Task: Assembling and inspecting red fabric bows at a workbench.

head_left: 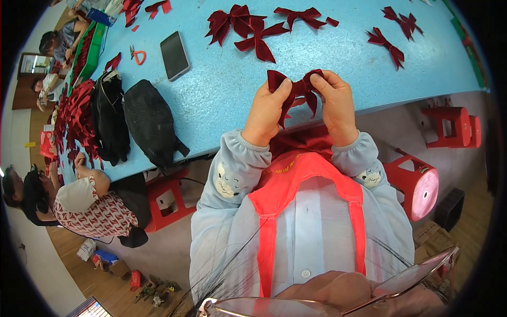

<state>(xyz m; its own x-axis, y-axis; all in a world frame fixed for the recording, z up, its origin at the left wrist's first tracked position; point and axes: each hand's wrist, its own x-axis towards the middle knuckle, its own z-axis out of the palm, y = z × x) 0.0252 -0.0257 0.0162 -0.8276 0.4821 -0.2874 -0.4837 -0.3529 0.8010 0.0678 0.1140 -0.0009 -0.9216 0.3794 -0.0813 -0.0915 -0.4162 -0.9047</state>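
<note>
Between my two hands, just over the table's near edge, is a dark red velvet bow [299, 90]. My left hand [268, 108] pinches its left loop, thumb on top. On the other side, my right hand [338, 103] grips the right loop, also with the thumb on the front. The bow's tails hang down below its knot, toward my red apron [303, 171]. Most of my fingers behind the loops are hidden. Beyond my hands, several finished-looking bows of the same velvet lie on the blue table, among them a bow [259, 41] closest to me.
A phone [175, 55], orange-handled snips [139, 57] and two black bags [150, 124] lie on the table's left half. Red ribbon pieces [79, 113] heap beside a green tray [90, 53]. Another person [95, 206] sits at left. Red stools [417, 185] stand under the table's right side.
</note>
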